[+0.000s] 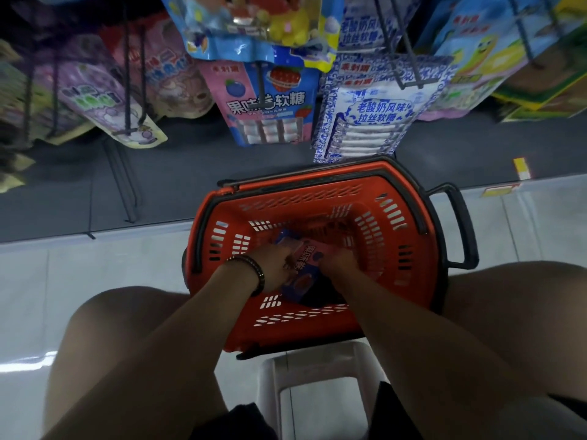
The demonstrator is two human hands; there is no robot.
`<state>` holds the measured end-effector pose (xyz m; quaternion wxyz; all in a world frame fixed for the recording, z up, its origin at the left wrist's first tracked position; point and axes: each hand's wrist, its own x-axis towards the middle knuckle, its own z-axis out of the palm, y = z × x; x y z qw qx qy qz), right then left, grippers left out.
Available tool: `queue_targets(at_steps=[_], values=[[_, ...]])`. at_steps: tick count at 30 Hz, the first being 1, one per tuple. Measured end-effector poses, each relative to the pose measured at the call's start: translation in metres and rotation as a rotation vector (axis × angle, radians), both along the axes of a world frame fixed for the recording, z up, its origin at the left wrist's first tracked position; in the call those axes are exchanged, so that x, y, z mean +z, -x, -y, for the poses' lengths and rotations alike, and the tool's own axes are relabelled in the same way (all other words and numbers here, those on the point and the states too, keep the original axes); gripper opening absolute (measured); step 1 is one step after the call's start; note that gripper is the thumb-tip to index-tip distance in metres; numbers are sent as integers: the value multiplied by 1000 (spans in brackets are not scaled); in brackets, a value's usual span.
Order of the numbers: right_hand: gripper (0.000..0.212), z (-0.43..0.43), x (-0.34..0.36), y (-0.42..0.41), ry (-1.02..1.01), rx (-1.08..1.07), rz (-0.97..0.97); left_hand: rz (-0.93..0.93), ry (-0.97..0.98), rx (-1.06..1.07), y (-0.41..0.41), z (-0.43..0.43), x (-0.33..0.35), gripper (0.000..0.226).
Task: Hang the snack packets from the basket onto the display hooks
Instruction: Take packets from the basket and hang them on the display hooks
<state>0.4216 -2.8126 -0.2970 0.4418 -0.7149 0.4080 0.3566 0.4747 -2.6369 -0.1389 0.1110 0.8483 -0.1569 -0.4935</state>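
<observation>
Reaching into the red basket
The left hand and the right hand are both gripping one pink packet inside it.

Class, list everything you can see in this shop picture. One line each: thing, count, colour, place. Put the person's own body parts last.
basket: one, orange with black handles, on the floor between the knees
held packet: at least one, pink and blue, inside the basket
hanging packets: many, pink-blue, blue-white, purple, yellow, on the display above
display hooks: several, black, through the packets
stool: one, white, under the person
bracelet: one, dark, left wrist
left hand: one, grips the held packet
right hand: one, on the held packet, grip unclear
legs: two, bare, either side of the basket
</observation>
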Motion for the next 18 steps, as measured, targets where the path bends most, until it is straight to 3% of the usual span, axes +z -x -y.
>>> queue_targets(at_steps=[5, 9, 13, 16, 18], values=[[33, 12, 35, -4, 9, 123, 300, 22, -21, 42, -1, 3, 20, 34], [21, 37, 105, -31, -30, 267, 496, 103, 4, 122, 8, -9, 29, 36], [24, 62, 165, -46, -117, 384, 664, 222, 99, 189, 25, -12, 50, 69], [16, 75, 226, -36, -257, 461, 721, 360, 283, 301, 32, -9, 74, 96], [17, 79, 267, -25, -328, 568, 733, 495, 439, 375, 38, -11, 85, 100]])
